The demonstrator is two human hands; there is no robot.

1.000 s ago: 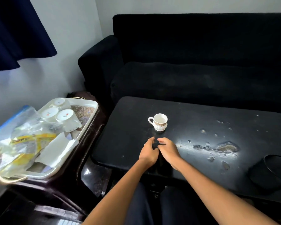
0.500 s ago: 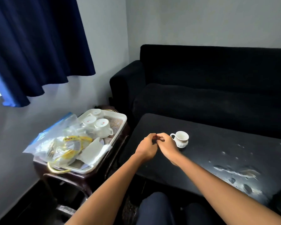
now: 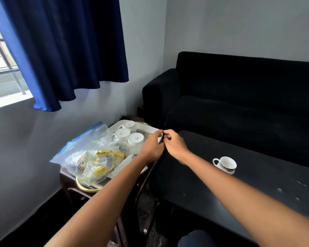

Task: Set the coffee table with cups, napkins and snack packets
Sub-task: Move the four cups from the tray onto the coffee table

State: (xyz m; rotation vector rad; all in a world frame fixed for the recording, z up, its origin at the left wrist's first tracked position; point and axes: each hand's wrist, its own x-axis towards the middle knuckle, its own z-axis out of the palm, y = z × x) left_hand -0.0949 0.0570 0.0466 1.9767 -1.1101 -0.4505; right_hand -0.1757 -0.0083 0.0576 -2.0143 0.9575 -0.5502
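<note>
Daylight enters through the window (image 3: 2, 68) far left of and above the hands, overexposed to white; the grey wall (image 3: 25, 148) beneath it falls into soft shadow; the sofa (image 3: 239, 104) and coffee table (image 3: 257, 175) right of the hands read almost black; wide-angle bending curves the frame edges; slight blur softens the plastic bag (image 3: 82, 148).

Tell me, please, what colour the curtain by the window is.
Dark navy blue curtain, seen best in the head view.

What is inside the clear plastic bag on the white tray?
The clear blue-edged plastic bag on the white tray holds crumpled snack packets, one yellow. Their number and anything lying beneath the bag stay hidden.
</note>
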